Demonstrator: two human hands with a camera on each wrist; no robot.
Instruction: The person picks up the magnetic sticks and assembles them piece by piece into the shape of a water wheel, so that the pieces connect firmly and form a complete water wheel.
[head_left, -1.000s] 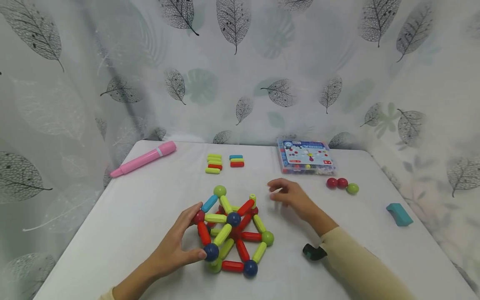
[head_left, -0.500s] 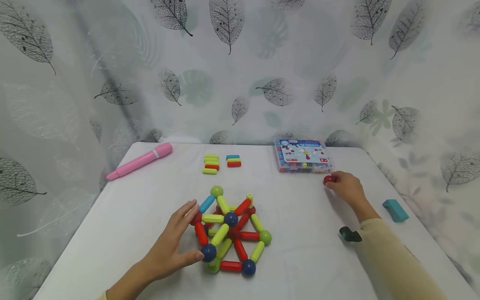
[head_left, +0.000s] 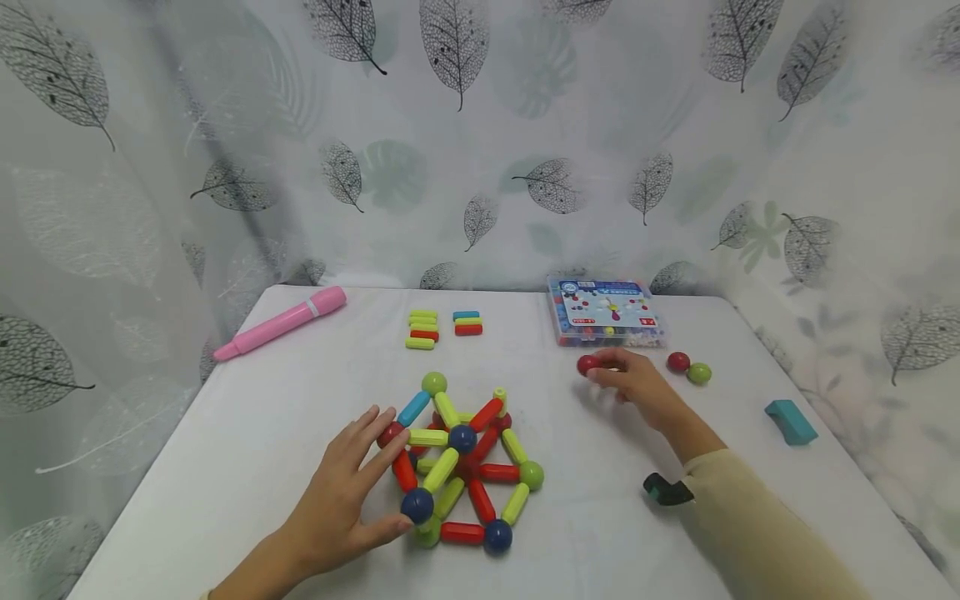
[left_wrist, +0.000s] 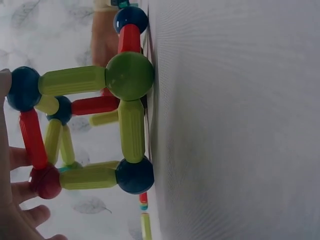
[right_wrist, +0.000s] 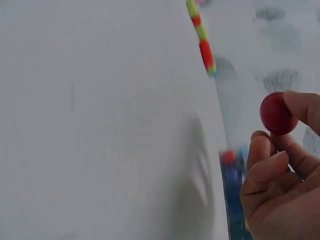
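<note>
Leftward from the far-right balls [head_left: 688, 367] came the right hand [head_left: 633, 383], pinching a red ball [head_left: 588, 364], near the box [head_left: 606, 312] of pieces on the white table [head_left: 225, 450], while the left hand [head_left: 341, 492] lay with fingers spread against the structure [head_left: 461, 462].

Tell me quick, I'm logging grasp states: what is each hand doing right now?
Left hand: open, fingers resting against the ball-and-rod structure.
Right hand: pinching a red ball.

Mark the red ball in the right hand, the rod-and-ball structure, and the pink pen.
red ball [head_left: 588, 364]: head view, its exposed left side.
rod-and-ball structure [head_left: 462, 438]: head view, the blue ball at its top centre.
pink pen [head_left: 281, 323]: head view, mid-barrel.
</note>
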